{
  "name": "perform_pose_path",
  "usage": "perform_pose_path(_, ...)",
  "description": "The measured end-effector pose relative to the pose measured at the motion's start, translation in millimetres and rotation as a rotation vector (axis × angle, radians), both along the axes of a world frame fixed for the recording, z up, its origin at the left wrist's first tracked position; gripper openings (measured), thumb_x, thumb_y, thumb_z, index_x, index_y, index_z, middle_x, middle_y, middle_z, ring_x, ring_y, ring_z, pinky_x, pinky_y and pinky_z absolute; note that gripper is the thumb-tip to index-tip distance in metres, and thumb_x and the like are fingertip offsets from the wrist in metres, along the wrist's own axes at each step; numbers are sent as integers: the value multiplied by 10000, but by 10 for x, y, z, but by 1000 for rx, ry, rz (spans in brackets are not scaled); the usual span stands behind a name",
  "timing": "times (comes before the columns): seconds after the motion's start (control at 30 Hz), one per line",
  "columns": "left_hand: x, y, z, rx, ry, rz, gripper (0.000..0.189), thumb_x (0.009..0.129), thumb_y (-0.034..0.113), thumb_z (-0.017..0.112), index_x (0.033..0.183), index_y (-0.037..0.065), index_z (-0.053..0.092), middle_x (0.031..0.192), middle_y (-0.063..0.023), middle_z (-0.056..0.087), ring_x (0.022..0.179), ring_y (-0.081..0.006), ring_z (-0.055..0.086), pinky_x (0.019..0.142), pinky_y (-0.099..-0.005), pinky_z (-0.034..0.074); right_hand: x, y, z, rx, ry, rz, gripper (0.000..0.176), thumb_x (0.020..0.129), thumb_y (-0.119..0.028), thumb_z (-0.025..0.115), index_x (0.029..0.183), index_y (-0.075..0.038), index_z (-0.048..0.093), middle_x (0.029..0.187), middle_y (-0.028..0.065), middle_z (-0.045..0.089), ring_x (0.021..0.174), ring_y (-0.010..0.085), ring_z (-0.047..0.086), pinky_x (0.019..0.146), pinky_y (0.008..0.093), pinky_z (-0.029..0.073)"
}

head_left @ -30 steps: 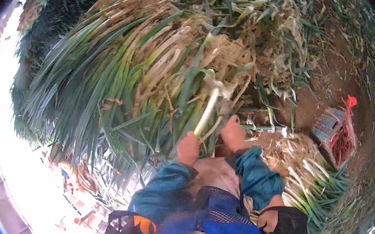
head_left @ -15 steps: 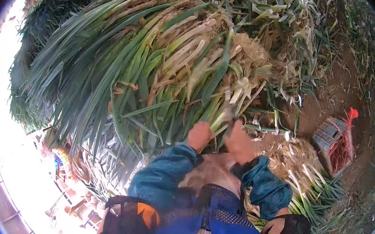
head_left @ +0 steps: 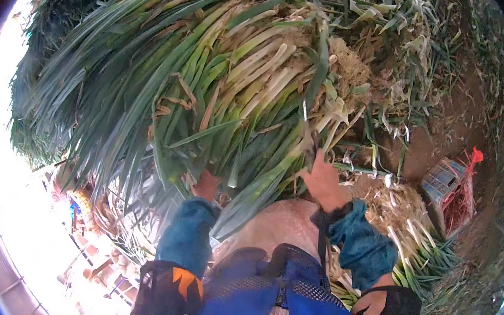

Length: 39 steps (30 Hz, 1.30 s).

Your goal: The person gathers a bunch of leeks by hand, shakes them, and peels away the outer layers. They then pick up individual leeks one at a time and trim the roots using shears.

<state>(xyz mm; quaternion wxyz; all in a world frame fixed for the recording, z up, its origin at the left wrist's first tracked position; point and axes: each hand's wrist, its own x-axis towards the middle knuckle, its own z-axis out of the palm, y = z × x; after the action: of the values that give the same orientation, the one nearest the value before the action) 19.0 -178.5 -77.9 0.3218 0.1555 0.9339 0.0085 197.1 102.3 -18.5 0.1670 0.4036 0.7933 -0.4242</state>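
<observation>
A big heap of leeks (head_left: 261, 77), with long green leaves to the left and pale stems and roots to the right, lies in front of me. My right hand (head_left: 325, 183) is closed round the dark handle of a knife (head_left: 307, 123), its blade pointing away from me over the heap's right edge. My left hand (head_left: 204, 186) is among the leaves at the heap's near edge. Its fingers are blurred and partly hidden, so what it grips does not show. Loose leek leaves (head_left: 257, 195) lie between my hands, near my lap.
A smaller pile of leeks (head_left: 413, 244) lies on the right with roots facing away. Beyond it stands a box (head_left: 442, 179) with red string (head_left: 461, 203). Trimmed leaves and scraps (head_left: 395, 43) cover the soil at the back right.
My left hand has moved left, away from my right hand, into the leaves. My right hand stays nearly in place with the knife. Green leaves now show between the hands.
</observation>
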Motion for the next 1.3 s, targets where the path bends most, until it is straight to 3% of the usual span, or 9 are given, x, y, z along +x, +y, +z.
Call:
perform_pose_path(0.03,-79,-58,-91,-33,4,97,502,752,151,579,1214,-17,475,1307,-220,420,1235,-375,380,1002,-466,339,107,-73,103,-39,-39,43,593,776,-268,598,1199,61,345,812,257,589,765,434,573,673,475,471)
perform_pose_path(0.1,-127,-577,-564,-473,384,-636,465,772,152,557,1207,2,491,1235,-211,476,1182,-361,432,984,-479,349,162,-223,369,-26,-16,141,615,771,-262,608,1204,66,320,792,253,593,739,434,578,638,481,473)
perform_pose_path(0.23,-28,-681,-403,-22,401,-553,451,778,131,543,1209,16,476,1106,-220,520,1043,-351,515,893,-478,419,269,-490,541,-279,176,140,605,776,-206,572,1239,83,311,908,286,561,810,431,565,678,445,475)
perform_pose_path(0.37,418,265,958,-55,42,-273,623,717,123,634,1256,-35,364,1010,-283,535,950,-401,564,770,-478,473,407,-780,624,-119,145,367,656,779,-157,525,1303,115,236,931,284,553,784,399,580,659,422,480)
perform_pose_path(0.6,768,756,712,-57,-355,-125,792,720,477,672,1220,-41,343,930,-231,589,888,-378,598,715,-459,484,160,-459,546,-93,-36,334,581,755,-161,559,1219,84,310,834,250,580,725,408,583,619,454,472)
perform_pose_path(0.73,199,723,186,-72,-364,-753,582,791,432,578,1160,-4,465,956,-196,609,895,-405,581,780,-454,471,453,-404,136,-25,63,187,563,766,-223,581,1185,58,332,801,235,582,707,413,578,602,464,467)
perform_pose_path(0.9,243,1171,-450,676,181,-137,420,728,260,689,1048,25,551,1024,-182,599,942,-367,565,798,-422,460,516,-406,522,-130,39,185,625,791,-273,583,1236,69,306,817,246,574,752,409,575,626,462,465)
perform_pose_path(1.0,39,1330,-384,348,-182,42,456,677,284,724,1012,18,565,982,-191,599,946,-360,561,782,-427,455,670,-516,496,-70,243,201,686,800,-292,583,1276,90,268,824,249,572,767,402,574,633,458,465)
perform_pose_path(1.3,-48,1236,-557,230,-476,23,569,664,359,750,1023,-51,589,1060,-242,594,993,-345,572,805,-421,440,624,-671,562,-48,159,252,650,762,-250,599,1199,143,321,677,208,561,648,367,574,558,440,456)
